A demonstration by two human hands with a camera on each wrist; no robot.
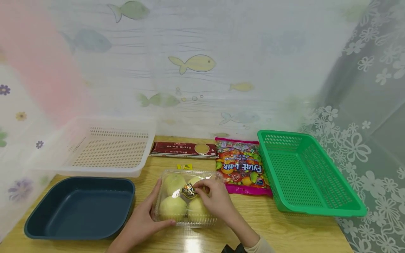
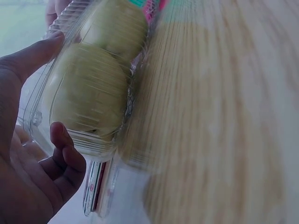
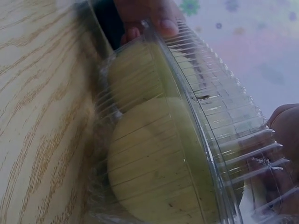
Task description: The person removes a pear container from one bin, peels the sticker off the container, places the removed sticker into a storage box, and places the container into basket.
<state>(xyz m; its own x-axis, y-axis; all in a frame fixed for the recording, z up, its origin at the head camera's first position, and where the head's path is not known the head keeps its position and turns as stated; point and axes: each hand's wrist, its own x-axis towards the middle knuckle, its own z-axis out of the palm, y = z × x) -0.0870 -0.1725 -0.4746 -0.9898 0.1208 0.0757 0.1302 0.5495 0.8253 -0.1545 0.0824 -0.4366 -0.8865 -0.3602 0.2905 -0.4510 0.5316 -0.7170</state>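
A clear plastic clamshell box [image 1: 202,222] with several pale yellow-green round fruits [image 1: 173,208] sits on the wooden table, its lid down. My left hand [image 1: 143,218] holds the box by its left side, the thumb along the near edge. In the left wrist view, the fingers of that left hand [image 2: 32,172] curl at the end of the box. Over the lid, my right hand [image 1: 215,198] pinches the edge of a black and gold sticker [image 1: 189,190] between thumb and forefinger. The right wrist view shows the ribbed box side [image 3: 205,107] and fruit, the hand mostly cut off.
Behind the box lie a small yellow packet [image 1: 185,167] and a red spaghetti pack [image 1: 183,149]. A candy bag [image 1: 242,165] leans toward the green basket [image 1: 316,213] at right. At left stand a white basket [image 1: 101,171] and a dark blue basin [image 1: 79,211].
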